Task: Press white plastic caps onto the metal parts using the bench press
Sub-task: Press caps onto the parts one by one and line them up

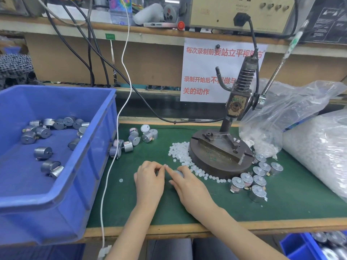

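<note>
My two hands meet on the green mat in front of the bench press (221,154). My right hand (187,184) grips a small silver metal part (178,172), mostly hidden by its fingers. My left hand (150,177) has curled fingers and pinches a small white cap (165,165) right at the part. Loose white caps (179,152) lie along the left and front of the press's round base. The press lever (279,66) stands raised at the upper right.
A blue bin (105,128) with several metal parts stands at left, and more parts (131,140) lie beside it. Capped parts (258,177) cluster right of the press. Clear bags of caps (319,147) fill the right side. A white cable (112,156) hangs across the mat.
</note>
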